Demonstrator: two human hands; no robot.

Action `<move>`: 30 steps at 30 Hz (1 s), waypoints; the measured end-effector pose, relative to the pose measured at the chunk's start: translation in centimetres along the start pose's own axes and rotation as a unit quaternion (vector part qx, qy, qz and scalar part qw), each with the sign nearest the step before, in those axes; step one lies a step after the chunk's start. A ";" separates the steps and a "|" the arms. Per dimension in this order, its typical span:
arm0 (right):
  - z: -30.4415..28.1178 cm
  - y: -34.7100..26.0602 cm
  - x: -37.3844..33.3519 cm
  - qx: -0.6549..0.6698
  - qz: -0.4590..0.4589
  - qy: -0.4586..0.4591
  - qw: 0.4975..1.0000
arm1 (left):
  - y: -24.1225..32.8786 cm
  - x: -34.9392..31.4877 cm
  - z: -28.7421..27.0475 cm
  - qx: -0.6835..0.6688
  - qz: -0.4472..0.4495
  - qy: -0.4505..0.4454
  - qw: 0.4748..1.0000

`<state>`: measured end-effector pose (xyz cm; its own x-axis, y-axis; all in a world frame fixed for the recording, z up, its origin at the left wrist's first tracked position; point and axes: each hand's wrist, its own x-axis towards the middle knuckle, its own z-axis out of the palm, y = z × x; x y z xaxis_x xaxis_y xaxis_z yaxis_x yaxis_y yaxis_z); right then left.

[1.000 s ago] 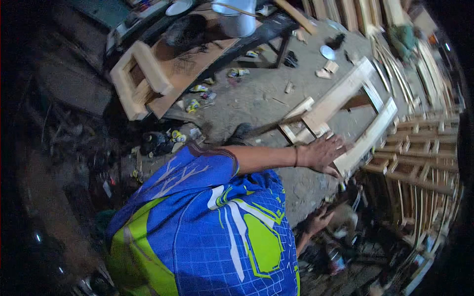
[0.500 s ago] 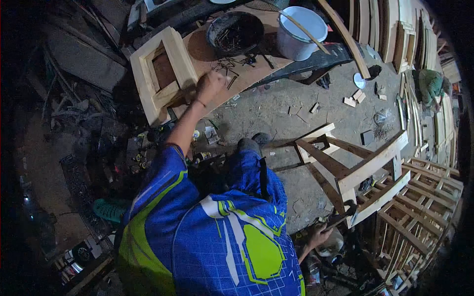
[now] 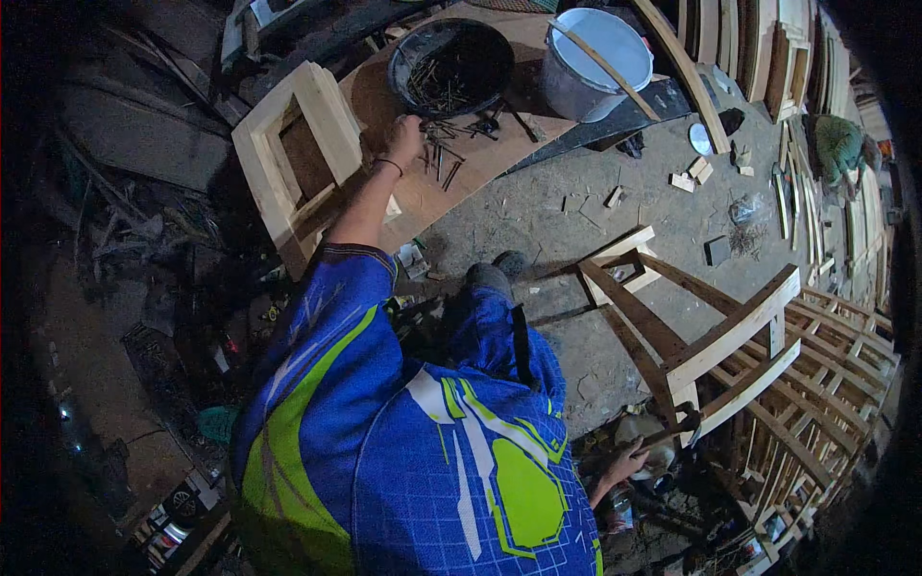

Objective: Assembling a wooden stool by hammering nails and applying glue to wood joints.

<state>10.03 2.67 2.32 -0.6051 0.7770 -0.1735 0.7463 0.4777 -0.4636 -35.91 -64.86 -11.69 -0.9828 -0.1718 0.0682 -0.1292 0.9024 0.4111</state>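
My left hand [image 3: 404, 144] is over the board beside the black bowl [image 3: 451, 67], its fingers curled together; what they hold, if anything, is hidden. Loose nails [image 3: 440, 158] lie right next to it, and more nails fill the bottom of the bowl. At the lower right, my right hand [image 3: 626, 461] grips a hammer [image 3: 663, 434] by its handle. The hammer's dark head is close to the end of a wooden frame with legs [image 3: 735, 331], which stands on the floor. A pale rectangular wooden frame [image 3: 336, 125] lies left of my left hand.
A white bucket [image 3: 586, 72] with a stick across it stands right of the bowl. Slatted wooden frames [image 3: 816, 403] are stacked at the right. Wood offcuts [image 3: 693, 173] litter the floor. A person in green [image 3: 836, 149] crouches at the far right, near leaning boards.
My left hand has shifted slightly up and left, from beside the spread nails toward the bowl's near rim. My right hand still holds the hammer in about the same place.
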 end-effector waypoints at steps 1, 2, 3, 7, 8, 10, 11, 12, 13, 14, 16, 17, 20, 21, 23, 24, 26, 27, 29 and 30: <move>0.2 0.1 0.1 -0.007 0.001 0.002 1.000 | 0.2 -0.2 -0.3 0.001 -0.008 -0.025 1.000; 0.3 0.2 0.2 -0.003 0.020 -0.004 1.000 | 0.4 -0.3 -0.6 -0.016 0.027 -0.019 0.999; 0.4 0.2 0.3 0.012 0.050 -0.018 0.998 | 0.6 -0.3 -0.7 -0.030 0.062 0.000 0.998; 0.8 0.1 0.4 0.045 0.027 -0.022 0.998 | 0.6 -0.7 -0.8 0.083 -0.036 -0.019 0.996; 0.9 0.1 0.3 0.025 0.035 -0.010 0.999 | 0.4 -0.8 -0.9 0.118 0.045 -0.033 0.991; 1.1 0.1 0.1 0.007 0.044 0.002 0.999 | 0.0 -1.0 -1.3 0.154 0.128 -0.047 0.979; 1.2 0.2 0.1 0.036 0.046 -0.010 0.998 | -0.2 -1.1 -1.6 0.151 0.152 -0.052 0.975; 1.3 0.3 0.0 0.076 0.046 -0.023 0.996 | -0.3 -1.1 -2.0 0.139 0.196 -0.024 0.970; 1.4 0.5 0.0 0.067 0.050 -0.022 0.996 | -0.2 -1.1 -2.4 0.149 0.179 -0.057 0.971; 1.5 0.6 0.0 0.038 0.035 -0.005 0.999 | 0.0 -1.2 -3.0 0.159 0.189 -0.039 0.968; 1.6 0.7 0.0 0.010 0.026 0.017 0.999 | 1.2 -1.3 -4.2 0.165 0.206 -0.022 0.964; 1.7 0.6 0.1 0.033 0.039 0.003 0.999 | 2.2 -1.6 -4.9 0.121 0.162 -0.035 0.979; 1.8 0.0 -0.2 0.072 0.051 -0.003 0.996 | 6.5 -4.5 -7.7 0.010 0.051 -0.106 0.993; 1.9 -0.4 -0.4 0.086 0.064 0.008 0.994 | 8.2 -5.2 -8.9 -0.069 0.005 -0.145 0.987; 2.0 -1.1 -1.0 0.148 0.068 -0.007 0.987 | 11.9 -6.9 -10.9 -0.145 -0.033 -0.185 0.971; 2.1 -1.3 -1.2 0.182 0.059 -0.009 0.982 | 14.1 -8.0 -11.3 -0.333 -0.081 -0.206 0.917; 2.3 -1.4 -1.6 0.217 0.059 0.001 0.974 | 18.1 -9.6 -12.0 -0.509 -0.116 -0.236 0.820; 2.4 -1.3 -1.8 0.188 0.015 0.013 0.982 | 19.4 -10.2 -12.4 -0.532 -0.110 -0.257 0.799; 2.6 -0.8 -1.9 0.156 -0.018 0.045 0.987 | 22.6 -10.8 -12.3 -0.562 -0.069 -0.282 0.775; 2.7 -0.6 -1.9 0.172 0.000 0.034 0.984 | 24.0 -11.0 -12.0 -0.563 -0.054 -0.301 0.768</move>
<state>9.95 -0.21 0.57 -0.5764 0.8084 -0.1199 0.6007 0.3196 -0.7328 -26.60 -46.02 8.33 -0.9011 0.2979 -0.3151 -0.3517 -0.0771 0.9329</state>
